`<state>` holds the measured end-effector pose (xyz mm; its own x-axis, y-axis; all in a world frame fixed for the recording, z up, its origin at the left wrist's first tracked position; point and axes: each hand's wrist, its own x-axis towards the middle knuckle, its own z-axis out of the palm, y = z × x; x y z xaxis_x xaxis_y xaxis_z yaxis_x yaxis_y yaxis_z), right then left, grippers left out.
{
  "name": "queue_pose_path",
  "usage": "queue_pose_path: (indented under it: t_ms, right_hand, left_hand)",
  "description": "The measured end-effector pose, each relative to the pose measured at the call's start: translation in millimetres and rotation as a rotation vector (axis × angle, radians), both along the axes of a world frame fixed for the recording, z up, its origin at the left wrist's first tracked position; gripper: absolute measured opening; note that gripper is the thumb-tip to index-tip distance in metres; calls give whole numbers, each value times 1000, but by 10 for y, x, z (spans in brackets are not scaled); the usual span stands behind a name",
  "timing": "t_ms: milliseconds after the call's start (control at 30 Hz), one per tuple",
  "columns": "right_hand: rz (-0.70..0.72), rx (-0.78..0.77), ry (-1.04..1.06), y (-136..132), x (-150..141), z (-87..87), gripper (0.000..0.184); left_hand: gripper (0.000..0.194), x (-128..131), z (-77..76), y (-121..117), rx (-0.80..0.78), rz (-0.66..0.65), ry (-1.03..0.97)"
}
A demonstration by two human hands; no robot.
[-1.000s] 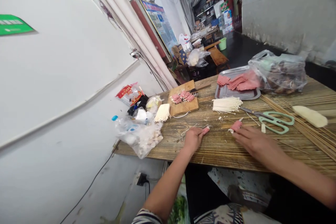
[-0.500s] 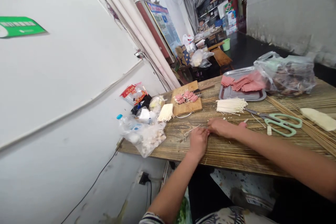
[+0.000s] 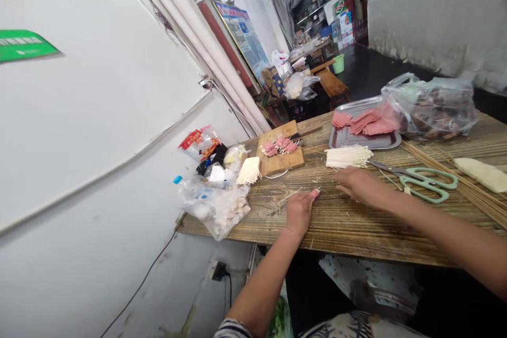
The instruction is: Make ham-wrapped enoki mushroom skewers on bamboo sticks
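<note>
My left hand [image 3: 299,212] is closed near the table's front edge. A small pink slice rolled around enoki mushrooms [image 3: 316,193] pokes out at its fingertips. To its right, my right hand [image 3: 361,186] hovers low over the wood, fingers loosely apart, with nothing visible in them. Just beyond that hand lies a trimmed bundle of enoki [image 3: 348,157]. Scissors with pale green handles [image 3: 433,178] rest to its right. Finished pink rolls on skewers [image 3: 280,145] lie on a wooden cutting board [image 3: 293,160], with another enoki bundle [image 3: 249,170] beside it.
A metal tray [image 3: 336,141] holds pink meat slices [image 3: 368,120]. Against it sits a bulging plastic bag [image 3: 435,108]. Bamboo skewers [image 3: 473,202] and a pale peeled piece [image 3: 481,173] lie at the right. Plastic bags [image 3: 222,206] crowd the left end by the wall.
My right hand has left my left hand and moved right, toward the enoki bundle and scissors. The pink roll now shows at my left fingertips.
</note>
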<state>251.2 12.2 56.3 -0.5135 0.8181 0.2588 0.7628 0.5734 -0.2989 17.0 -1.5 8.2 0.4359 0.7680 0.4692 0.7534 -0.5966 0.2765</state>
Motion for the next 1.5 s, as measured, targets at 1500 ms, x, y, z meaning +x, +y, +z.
queue_pose_path:
  t_ms: [1500]
  right_hand:
    - [-242, 131, 95, -1170, 482, -582, 27]
  left_hand:
    - [40, 440, 99, 161, -174, 24, 13]
